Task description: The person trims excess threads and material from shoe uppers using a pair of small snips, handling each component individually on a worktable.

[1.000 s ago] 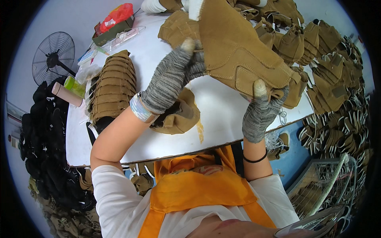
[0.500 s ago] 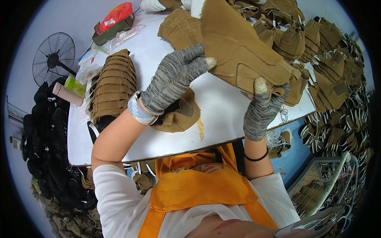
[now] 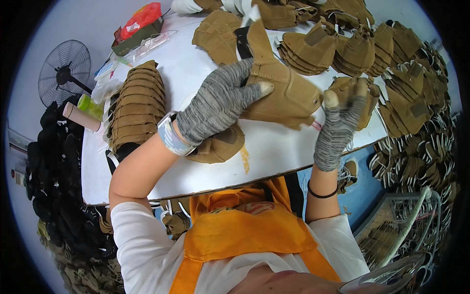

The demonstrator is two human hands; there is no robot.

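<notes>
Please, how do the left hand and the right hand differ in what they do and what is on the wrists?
The left hand grips the brown piece, while the right hand is open near its right end. The left wrist wears a wide, pale band; the right, a thin black band. The left fingers look fairly sharp, but the right fingers are blurred. Both hands wear grey gloves.

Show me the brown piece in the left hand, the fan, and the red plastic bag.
Brown piece (image 3: 289, 92): head view, on its broad stitched side.
Fan (image 3: 64, 74): head view, on the hub of its round grille.
Red plastic bag (image 3: 142, 20): head view, on its crumpled middle.
</notes>
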